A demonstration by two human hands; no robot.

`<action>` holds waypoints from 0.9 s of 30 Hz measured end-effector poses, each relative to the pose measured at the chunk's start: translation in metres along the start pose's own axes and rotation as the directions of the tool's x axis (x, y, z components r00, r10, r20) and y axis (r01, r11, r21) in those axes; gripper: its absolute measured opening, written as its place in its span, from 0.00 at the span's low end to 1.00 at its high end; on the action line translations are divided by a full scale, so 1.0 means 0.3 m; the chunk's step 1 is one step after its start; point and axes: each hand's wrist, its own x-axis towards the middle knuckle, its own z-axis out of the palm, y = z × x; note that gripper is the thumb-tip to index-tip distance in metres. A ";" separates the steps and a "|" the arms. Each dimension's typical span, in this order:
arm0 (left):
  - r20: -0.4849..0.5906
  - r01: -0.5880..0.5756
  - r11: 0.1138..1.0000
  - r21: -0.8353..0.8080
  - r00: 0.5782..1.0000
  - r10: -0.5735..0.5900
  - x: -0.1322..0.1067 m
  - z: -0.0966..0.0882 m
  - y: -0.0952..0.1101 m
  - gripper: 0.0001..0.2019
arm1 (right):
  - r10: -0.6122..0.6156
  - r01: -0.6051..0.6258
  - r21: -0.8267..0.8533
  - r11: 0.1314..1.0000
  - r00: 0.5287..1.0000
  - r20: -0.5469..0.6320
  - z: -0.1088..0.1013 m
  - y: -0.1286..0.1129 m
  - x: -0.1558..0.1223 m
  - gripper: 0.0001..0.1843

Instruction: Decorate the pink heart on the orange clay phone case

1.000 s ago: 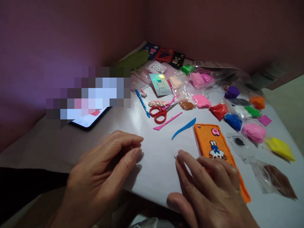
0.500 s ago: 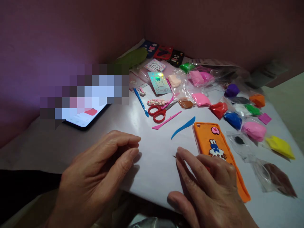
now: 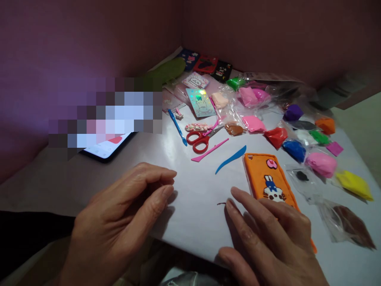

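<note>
My right hand (image 3: 264, 230) lies low over the white tabletop with its fingers stretched and spread. Under its fingertips is a thin dark strand (image 3: 220, 203), perhaps clay, its left end poking out. Just beyond that hand, an orange phone case (image 3: 253, 167) carries a white and blue clay cat figure and a pink heart-like piece; the hand covers its lower part. My left hand (image 3: 127, 214) is held loosely curved at the left, a small gap between thumb and index finger, nothing visible in it. A blue modelling knife (image 3: 230, 159) lies past the strand.
Red-handled scissors (image 3: 200, 142), a pink modelling tool (image 3: 210, 150) and a blue tool (image 3: 177, 127) lie mid-table. Bagged clay in several colours, such as a yellow packet (image 3: 354, 184), covers the right side. A lit phone (image 3: 104, 155) stands left; decorated cases (image 3: 205, 63) lie at the back.
My right hand has slid slightly right and toward me, and more of the dark strand's end shows. My left hand stays in place.
</note>
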 end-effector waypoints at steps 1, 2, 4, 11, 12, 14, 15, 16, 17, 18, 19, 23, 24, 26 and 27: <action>0.004 0.003 1.000 0.000 1.000 -0.003 0.001 0.000 0.002 0.06 | 0.001 -0.001 -0.002 1.000 1.000 0.001 0.003 0.002 0.003 0.23; 0.007 0.010 1.000 0.004 1.000 -0.010 0.002 0.001 0.004 0.06 | 0.002 -0.002 0.001 1.000 1.000 0.018 0.006 0.004 0.006 0.23; 0.006 0.031 0.999 0.015 1.000 -0.031 0.005 0.003 0.007 0.07 | 0.007 -0.007 0.010 1.000 0.999 0.041 0.011 0.006 0.010 0.23; 0.029 0.056 0.998 0.007 0.998 -0.056 0.004 0.006 0.009 0.07 | -0.029 0.028 -0.050 0.998 0.999 -0.014 0.008 -0.009 0.003 0.25; 0.031 0.057 0.998 0.013 0.998 -0.057 0.003 0.005 0.009 0.07 | -0.027 0.026 -0.056 0.998 0.999 -0.018 0.006 -0.012 0.002 0.25; 0.037 0.064 0.998 0.017 0.997 -0.064 0.000 0.004 0.009 0.08 | -0.021 0.020 -0.054 0.998 1.000 -0.009 0.003 -0.013 0.002 0.25; 0.036 0.063 0.998 0.015 0.997 -0.064 0.000 0.004 0.009 0.08 | -0.017 0.017 -0.048 0.999 1.000 0.002 0.002 -0.012 0.004 0.25; 0.038 0.060 0.998 0.009 0.997 -0.061 -0.001 0.003 0.009 0.08 | -0.015 0.015 -0.040 0.999 1.000 0.021 0.002 -0.011 0.006 0.24; 0.040 0.055 0.998 0.005 0.998 -0.056 -0.001 0.002 0.009 0.08 | -0.020 0.021 -0.033 0.999 0.999 0.029 0.002 -0.009 0.007 0.24; 0.046 0.057 0.998 0.005 0.997 -0.057 0.000 0.002 0.009 0.08 | -0.025 0.026 -0.030 0.999 0.999 0.029 0.004 -0.007 0.008 0.24; 0.045 0.054 0.999 0.006 0.998 -0.054 0.001 0.002 0.010 0.08 | -0.028 0.029 -0.030 0.999 0.999 0.036 0.005 -0.006 0.007 0.23; 0.029 0.067 0.998 -0.004 0.997 -0.067 0.000 0.003 0.010 0.08 | -0.022 0.023 -0.040 0.999 1.000 0.020 0.012 -0.008 -0.009 0.23; 0.028 0.072 0.997 -0.010 0.997 -0.072 -0.001 0.003 0.009 0.08 | -0.019 0.020 -0.038 0.999 1.000 0.017 0.012 -0.009 -0.015 0.23; 0.035 0.087 0.996 -0.013 0.996 -0.087 -0.005 0.003 0.007 0.08 | -0.017 0.017 -0.033 0.999 0.999 -0.027 0.009 -0.007 -0.026 0.23; 0.034 0.089 0.996 -0.012 0.995 -0.089 -0.008 0.002 0.006 0.08 | -0.013 0.012 -0.033 0.999 0.999 -0.043 0.004 -0.005 -0.030 0.22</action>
